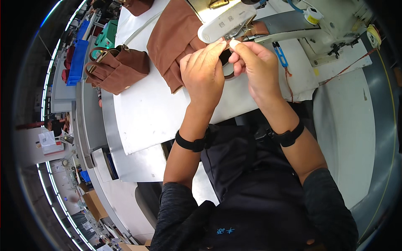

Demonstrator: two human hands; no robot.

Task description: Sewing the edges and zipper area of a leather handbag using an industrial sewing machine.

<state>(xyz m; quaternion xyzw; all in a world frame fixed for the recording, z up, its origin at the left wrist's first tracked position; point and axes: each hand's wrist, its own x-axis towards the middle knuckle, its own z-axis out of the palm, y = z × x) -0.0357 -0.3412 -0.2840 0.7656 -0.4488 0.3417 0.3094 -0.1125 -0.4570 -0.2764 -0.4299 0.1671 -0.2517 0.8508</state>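
Observation:
A brown fabric bag [169, 39] lies at the sewing machine's white head [228, 23], its body spread to the left of the needle area. My left hand [204, 73] is closed against the bag's edge, fingers pressed together and tips just below the machine head. Close beside it, my right hand [259, 62] makes a pinch, thumb and forefinger meeting near the left fingertips. What sits in that pinch is too small and covered to make out. Part of a brown handle [229, 76] shows between the two hands.
Another brown bag [123, 69] with handles stands on the white table [144, 113] to the left. Blue thread snips [280, 54] lie right of my right hand, by the machine body [335, 25]. Blue bins [77, 62] and a green container [109, 34] are farther left.

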